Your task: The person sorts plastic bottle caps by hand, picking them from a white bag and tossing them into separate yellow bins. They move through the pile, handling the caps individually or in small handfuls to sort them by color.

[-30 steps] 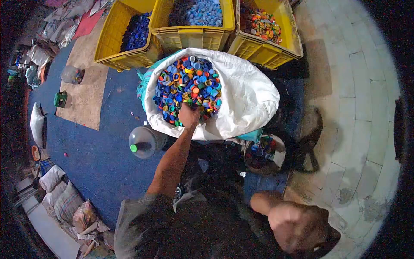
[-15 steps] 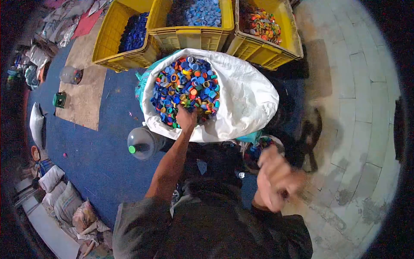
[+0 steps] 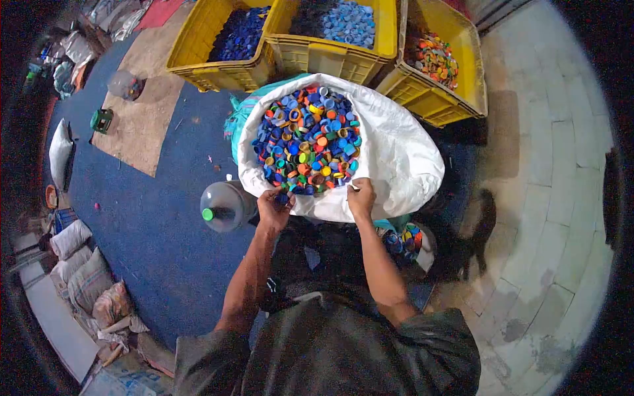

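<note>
A white woven sack (image 3: 404, 155) lies before me with its mouth rolled wide. Mixed plastic bottle caps (image 3: 310, 138) in blue, red, orange, yellow and green fill the opening. My left hand (image 3: 272, 210) is at the near-left rim, fingers curled around dark blue bottle caps (image 3: 282, 198). At the near-right rim, my right hand (image 3: 361, 198) is closed with its fingertips pinched on the sack's edge; whether a cap is also between them is hidden.
Three yellow crates (image 3: 330, 58) beyond the sack hold dark blue, light blue and orange-toned caps. A clear big bottle (image 3: 226, 206) with a green cap lies left. Another container of caps (image 3: 413, 241) sits near my right leg. Stuffed sacks (image 3: 89, 277) line the left.
My left hand has drawn back from among the caps to the near rim. My right hand has come from the right, by the lower container, to the sack's edge. The view has shifted slightly.
</note>
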`<state>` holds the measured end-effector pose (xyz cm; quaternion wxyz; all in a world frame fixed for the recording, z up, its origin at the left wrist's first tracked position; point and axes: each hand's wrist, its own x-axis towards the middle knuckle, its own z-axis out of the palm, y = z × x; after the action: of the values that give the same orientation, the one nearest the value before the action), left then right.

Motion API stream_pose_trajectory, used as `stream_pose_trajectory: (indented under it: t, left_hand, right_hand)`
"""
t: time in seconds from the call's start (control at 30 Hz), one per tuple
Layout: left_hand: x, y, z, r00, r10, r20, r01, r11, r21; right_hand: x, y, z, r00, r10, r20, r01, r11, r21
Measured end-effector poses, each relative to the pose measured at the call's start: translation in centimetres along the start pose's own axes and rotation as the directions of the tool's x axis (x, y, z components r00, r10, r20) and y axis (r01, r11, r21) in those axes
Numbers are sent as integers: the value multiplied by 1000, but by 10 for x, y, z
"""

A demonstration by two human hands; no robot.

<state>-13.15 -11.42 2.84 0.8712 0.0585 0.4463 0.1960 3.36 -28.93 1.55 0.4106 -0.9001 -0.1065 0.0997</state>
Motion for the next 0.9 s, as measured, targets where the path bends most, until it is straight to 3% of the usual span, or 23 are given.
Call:
stream_pose_trajectory:
  t: [0.2, 0.27, 0.3, 0.4, 0.53, 0.63, 0.67, 0.77, 0.8, 0.9]
  left_hand:
    - [-6, -4, -22, 997, -60, 39, 60, 998, -23]
    - [-4, -5, -28, 986, -77, 147, 85, 995, -50]
    - [-3, -5, -32, 976, -83, 200, 97, 993, -61]
    - [-6, -6, -28, 998, -52, -47, 53, 999, 6]
    - [-15, -2, -30, 998, -58, -27, 57, 998, -26]
    - [-21, 1, -25, 993, -35, -116, 42, 997, 57]
    - [-12, -1, -41, 998, -45, -38, 46, 998, 39]
    - [-9, -5, -49, 995, 25, -95, -9, 986, 168]
    - [-33, 2, -13, 969, 123, -213, -44, 939, 342]
    - [-12, -15, -33, 945, 304, -122, -162, 757, 633]
  right_hand:
    - [4, 4, 28, 995, -79, 68, 83, 995, -61]
    - [0, -3, 34, 982, -100, 159, 93, 994, 51]
    - [-4, -6, 36, 959, -174, 223, 174, 985, 18]
    - [-12, -16, 43, 814, -420, 401, 467, 884, -23]
    - [-30, -23, 57, 729, -524, 440, 619, 779, -98]
    - [-39, -21, 69, 796, -344, 499, 491, 848, -198]
    - [-39, -9, 80, 796, -430, 425, 537, 827, -168]
    - [-38, -15, 80, 783, -483, 392, 595, 766, -245]
    - [-36, -20, 77, 769, -490, 411, 606, 762, -227]
    - [-31, -18, 76, 838, -460, 295, 461, 885, 71]
